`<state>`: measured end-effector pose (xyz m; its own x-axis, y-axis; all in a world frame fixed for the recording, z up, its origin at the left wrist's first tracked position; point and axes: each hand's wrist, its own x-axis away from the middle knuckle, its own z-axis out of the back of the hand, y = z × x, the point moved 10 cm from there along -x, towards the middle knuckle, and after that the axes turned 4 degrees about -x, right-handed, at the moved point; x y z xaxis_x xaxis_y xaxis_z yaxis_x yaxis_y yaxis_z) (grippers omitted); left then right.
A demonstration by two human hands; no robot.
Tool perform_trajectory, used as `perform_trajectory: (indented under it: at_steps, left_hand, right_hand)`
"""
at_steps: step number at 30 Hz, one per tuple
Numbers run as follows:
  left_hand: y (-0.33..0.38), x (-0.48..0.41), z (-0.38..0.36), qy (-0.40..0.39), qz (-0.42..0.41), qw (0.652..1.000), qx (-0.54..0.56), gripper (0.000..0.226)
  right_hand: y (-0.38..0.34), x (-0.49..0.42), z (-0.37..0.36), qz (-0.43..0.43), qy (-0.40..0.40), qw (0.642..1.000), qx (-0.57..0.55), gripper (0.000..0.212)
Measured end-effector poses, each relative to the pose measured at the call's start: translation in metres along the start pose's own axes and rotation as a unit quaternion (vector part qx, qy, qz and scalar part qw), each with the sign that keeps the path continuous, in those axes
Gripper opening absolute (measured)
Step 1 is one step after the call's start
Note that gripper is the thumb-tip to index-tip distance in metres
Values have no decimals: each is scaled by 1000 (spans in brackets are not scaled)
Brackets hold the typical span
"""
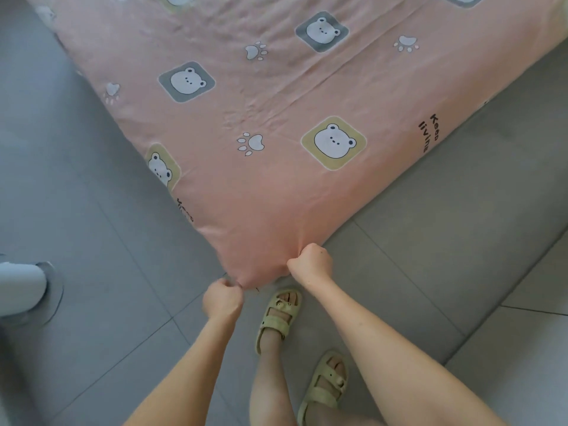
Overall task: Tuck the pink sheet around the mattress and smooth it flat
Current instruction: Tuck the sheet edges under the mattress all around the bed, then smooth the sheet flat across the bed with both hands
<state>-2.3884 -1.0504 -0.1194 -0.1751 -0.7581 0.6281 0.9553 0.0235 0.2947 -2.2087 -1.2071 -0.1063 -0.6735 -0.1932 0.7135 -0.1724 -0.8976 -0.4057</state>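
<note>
A pink sheet (246,186) printed with bear faces, paw marks and black lettering covers a low mattress lying on the floor. Its near corner points toward me. My left hand (222,299) is fisted on the sheet's fabric at the very tip of that corner. My right hand (311,262) is fisted on the fabric just to the right of the tip, where the cloth bunches into folds. The sheet top shows creases and a long fold line running toward the upper right. The mattress itself is hidden under the sheet.
Grey floor tiles (92,272) surround the bed. My feet in pale green sandals (278,318) stand right behind the corner. A white rounded object on a grey base (21,290) sits at the left edge.
</note>
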Motion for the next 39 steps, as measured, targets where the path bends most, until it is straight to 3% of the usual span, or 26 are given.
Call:
perform_trajectory:
  at_steps: [3, 5, 10, 22, 28, 35, 37, 39]
  left_hand:
    - [-44, 22, -5, 2, 70, 998, -1, 28]
    - [-30, 11, 14, 39, 50, 998, 25, 24]
    - [81, -17, 85, 117, -68, 990, 34, 18]
    - [270, 42, 110, 97, -172, 980, 12, 23]
    - [409, 25, 127, 127, -242, 962, -6, 23]
    - [577, -4, 79, 121, -331, 932, -85, 33]
    - [622, -13, 46, 105, -374, 916, -102, 35]
    - [666, -23, 9, 106, -412, 893, -147, 37]
  right_hand:
    - [-11, 2, 4, 10, -25, 999, 36, 9]
    - [-18, 1, 9, 30, -56, 995, 81, 17]
    - [-38, 2, 57, 70, -48, 990, 111, 25]
    - [-106, -25, 243, 128, 60, 988, 61, 12]
    - [-157, -81, 357, 154, 121, 978, 69, 40]
    - [-184, -192, 453, 208, 156, 959, 114, 27]
    - [-185, -229, 468, 224, 150, 949, 163, 24]
    - [-191, -269, 478, 252, 142, 924, 251, 36]
